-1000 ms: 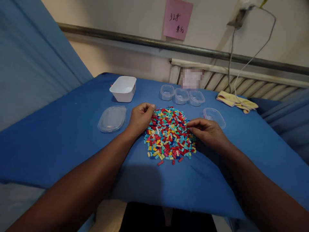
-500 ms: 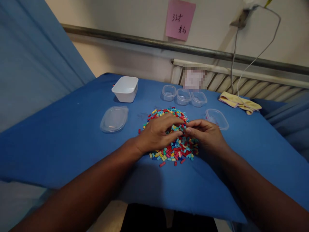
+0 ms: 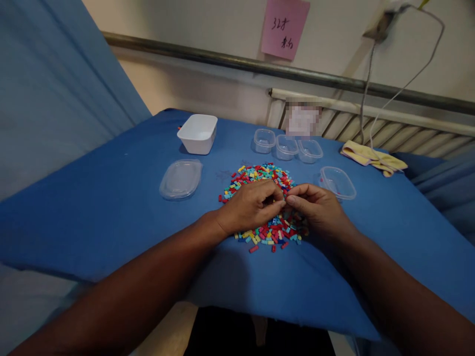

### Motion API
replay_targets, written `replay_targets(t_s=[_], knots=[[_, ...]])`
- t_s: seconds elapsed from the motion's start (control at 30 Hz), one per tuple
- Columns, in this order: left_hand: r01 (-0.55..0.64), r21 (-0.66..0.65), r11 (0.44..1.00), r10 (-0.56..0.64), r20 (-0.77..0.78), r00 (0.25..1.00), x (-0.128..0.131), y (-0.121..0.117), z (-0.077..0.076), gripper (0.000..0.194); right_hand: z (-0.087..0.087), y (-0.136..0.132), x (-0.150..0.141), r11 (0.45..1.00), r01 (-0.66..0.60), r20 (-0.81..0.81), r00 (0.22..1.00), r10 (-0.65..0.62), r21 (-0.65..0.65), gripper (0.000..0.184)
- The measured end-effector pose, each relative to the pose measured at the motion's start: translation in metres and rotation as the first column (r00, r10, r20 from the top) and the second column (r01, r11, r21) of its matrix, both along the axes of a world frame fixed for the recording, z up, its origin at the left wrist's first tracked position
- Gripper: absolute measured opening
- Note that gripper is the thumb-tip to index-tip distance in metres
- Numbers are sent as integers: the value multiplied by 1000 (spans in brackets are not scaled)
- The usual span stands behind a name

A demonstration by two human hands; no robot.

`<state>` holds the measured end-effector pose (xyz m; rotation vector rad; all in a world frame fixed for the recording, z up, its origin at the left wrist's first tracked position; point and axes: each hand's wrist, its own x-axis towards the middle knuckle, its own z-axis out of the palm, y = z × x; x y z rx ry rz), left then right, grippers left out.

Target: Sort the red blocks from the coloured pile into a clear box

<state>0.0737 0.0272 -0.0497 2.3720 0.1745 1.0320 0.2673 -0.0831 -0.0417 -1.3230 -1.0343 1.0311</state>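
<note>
Blue tabletop (image 3: pixel 111 212) with bricks (image 3: pixel 265 172), containers (image 3: pixel 197 147), yellow cloth (image 3: pixel 369 156)

I am looking forward and down through one head-worn camera, close above the blue table (image 3: pixel 126 202), facing the wall (image 3: pixel 208 27) at twelve o'clock.

Part of the brick pile (image 3: pixel 274 231) is hidden (behind the left grip (image 3: pixel 252 206)).

Left hand (image 3: pixel 252 205), right hand (image 3: pixel 317 205) close together over brick pile (image 3: pixel 265 235); 3 tubs (image 3: pixel 286 150) behind.
</note>
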Motion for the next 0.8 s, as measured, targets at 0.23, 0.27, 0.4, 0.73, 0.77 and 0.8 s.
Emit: replay_targets(t_s=[0.23, 0.27, 0.4, 0.73, 0.77, 0.8], knots=[[-264, -23, 964, 265, 84, 961, -11, 22, 5, 15, 7, -8, 78, 853, 244, 653, 557, -513, 462, 18], [-294, -32, 955, 296, 83, 952, -12, 26, 5, 15, 7, -8, 90, 847, 227, 698, 487, -526, 481, 18], [-367, -64, 928, 371, 81, 925, -14, 39, 3, 14, 3, -8, 114, 889, 108, 818, 355, -452, 444, 19], [-553, -286, 783, 568, -35, 822, -13, 58, -7, 22, -15, -1, 61, 928, -345, 895, 445, 28, 143, 22], [-553, -277, 786, 565, -40, 824, -13, 58, -7, 22, -18, 0, 61, 926, -352, 897, 441, 38, 133, 22], [-551, -266, 791, 562, -42, 826, -13, 58, -8, 22, -20, 1, 61, 925, -356, 898, 437, 44, 128, 21]])
